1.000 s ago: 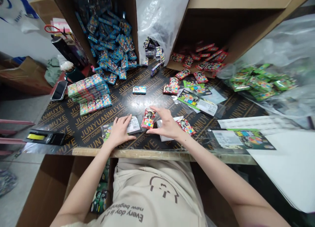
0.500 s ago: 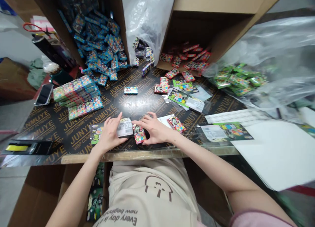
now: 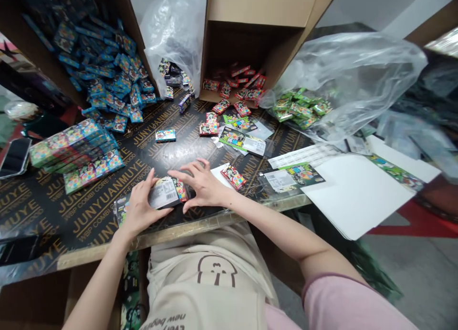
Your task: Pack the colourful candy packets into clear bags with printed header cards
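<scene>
The left hand [image 3: 138,210] grips a clear packet [image 3: 162,196] flat on the bench [image 3: 89,215], steadying it at six o'clock. The right hand [image 3: 202,184], fingers spread, presses a red candy box [image 3: 181,190] into its open end.

The red packet [image 3: 181,190] is mostly hidden under the flat pouch [image 3: 162,194] and the right hand [image 3: 202,184]; print on the pouch label is too small to read. The phone [image 3: 13,157] is cut by the left edge, and the far right is blurred
</scene>
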Demonstrator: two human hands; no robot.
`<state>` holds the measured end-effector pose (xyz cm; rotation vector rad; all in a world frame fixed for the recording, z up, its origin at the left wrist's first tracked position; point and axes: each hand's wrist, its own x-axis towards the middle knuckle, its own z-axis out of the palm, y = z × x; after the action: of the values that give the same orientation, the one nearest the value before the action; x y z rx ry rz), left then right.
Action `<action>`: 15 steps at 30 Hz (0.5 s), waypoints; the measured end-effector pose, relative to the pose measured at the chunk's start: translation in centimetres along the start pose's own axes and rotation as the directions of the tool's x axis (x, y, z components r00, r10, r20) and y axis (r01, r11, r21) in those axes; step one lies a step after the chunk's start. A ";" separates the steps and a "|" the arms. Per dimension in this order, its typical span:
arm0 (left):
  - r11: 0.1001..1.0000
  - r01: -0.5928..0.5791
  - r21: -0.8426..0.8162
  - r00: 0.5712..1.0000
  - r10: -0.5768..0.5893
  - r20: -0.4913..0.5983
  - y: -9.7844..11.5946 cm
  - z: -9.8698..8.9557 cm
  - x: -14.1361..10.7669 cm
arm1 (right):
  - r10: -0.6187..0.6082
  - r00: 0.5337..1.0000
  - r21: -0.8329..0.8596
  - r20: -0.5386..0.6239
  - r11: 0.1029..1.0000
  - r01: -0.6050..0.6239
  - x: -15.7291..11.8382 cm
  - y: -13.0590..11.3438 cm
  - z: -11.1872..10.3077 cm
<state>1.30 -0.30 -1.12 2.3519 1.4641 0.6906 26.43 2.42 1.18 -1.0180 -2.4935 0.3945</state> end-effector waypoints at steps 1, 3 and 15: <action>1.000 0.028 -0.004 0.999 -0.028 -0.027 0.0 0.0 0.0 | 0.044 0.998 0.028 -0.036 0.999 -0.043 -0.1 -0.1 0.1; 0.998 0.068 -0.004 0.996 -0.068 -0.062 0.0 0.2 0.1 | 0.094 0.995 0.098 -0.045 0.991 -0.089 -0.3 -0.5 0.2; 0.943 -0.034 0.331 0.996 0.003 0.094 -1.0 4.0 1.0 | 0.596 0.644 -0.143 -0.480 0.671 -0.728 -4.9 16.5 -8.0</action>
<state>3.04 1.11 -4.69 2.6075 1.6272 0.3527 43.26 11.18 0.15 -1.9605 -1.7518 -0.0446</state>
